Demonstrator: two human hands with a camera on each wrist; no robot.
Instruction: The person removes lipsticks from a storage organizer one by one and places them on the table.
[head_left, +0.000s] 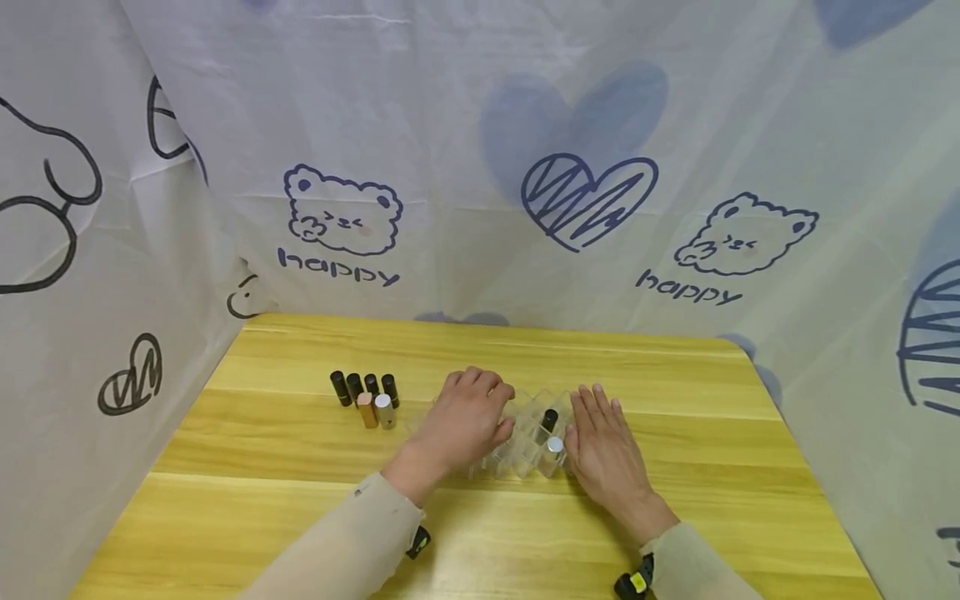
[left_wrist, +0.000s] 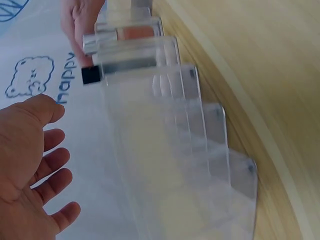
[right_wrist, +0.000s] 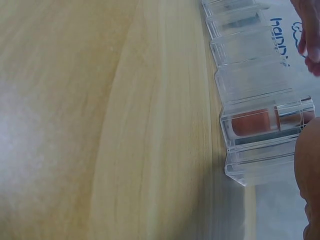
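A clear plastic lipstick organizer (head_left: 517, 460) with diamond-shaped compartments stands on the table. Two tubes are upright in its right part: a black-capped lipstick tube (head_left: 550, 419) and a silver-capped lip gloss (head_left: 554, 447), whose coral body (right_wrist: 252, 123) shows through the wall in the right wrist view. My left hand (head_left: 467, 417) hovers above the organizer's left part, fingers loosely bent; the left wrist view shows nothing between its thumb and fingers (left_wrist: 56, 162). With fingers extended, my right hand (head_left: 606, 454) lies along the organizer's right end. The left hand partly hides the organizer in the head view.
Left of the organizer stand several black lipstick tubes (head_left: 341, 388), with an orange-brown tube (head_left: 367, 411) and a silver-capped tube (head_left: 385, 412) in front of them. The wooden table (head_left: 525, 533) backs onto a printed white cloth (head_left: 450, 208).
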